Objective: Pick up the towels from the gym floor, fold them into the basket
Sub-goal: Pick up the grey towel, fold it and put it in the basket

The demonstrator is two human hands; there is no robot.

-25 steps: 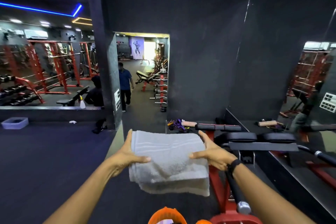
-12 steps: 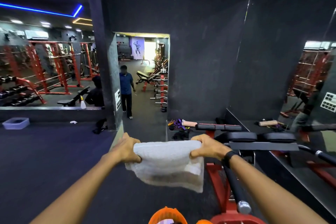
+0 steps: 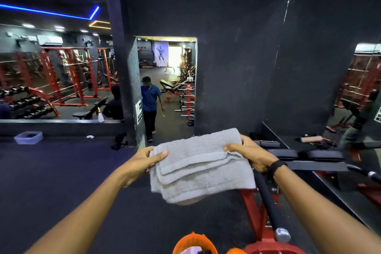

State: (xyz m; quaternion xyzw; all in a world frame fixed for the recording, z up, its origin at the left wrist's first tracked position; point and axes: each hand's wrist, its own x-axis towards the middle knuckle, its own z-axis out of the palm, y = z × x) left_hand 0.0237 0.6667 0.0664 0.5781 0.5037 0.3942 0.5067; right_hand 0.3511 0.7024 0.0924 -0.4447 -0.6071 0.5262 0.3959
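A grey towel (image 3: 200, 165), folded into several layers, is held out flat in front of me above the dark floor. My left hand (image 3: 144, 161) grips its left edge with the thumb on top. Its right edge is gripped by my right hand (image 3: 250, 155), which wears a black wristband. Directly below, at the bottom edge of the view, the orange rim of the basket (image 3: 194, 242) shows; most of it is cut off.
A red and black gym machine (image 3: 268, 208) with a padded bench stands to the right of the basket. A person in a blue shirt (image 3: 150, 107) walks in the doorway ahead. A pale plastic tub (image 3: 28, 137) sits on the floor far left. Mirrors line both sides.
The towel went from held flat, to bunched with both fists closing it over, to flat again one fold thicker and smaller. The person in blue walked closer.
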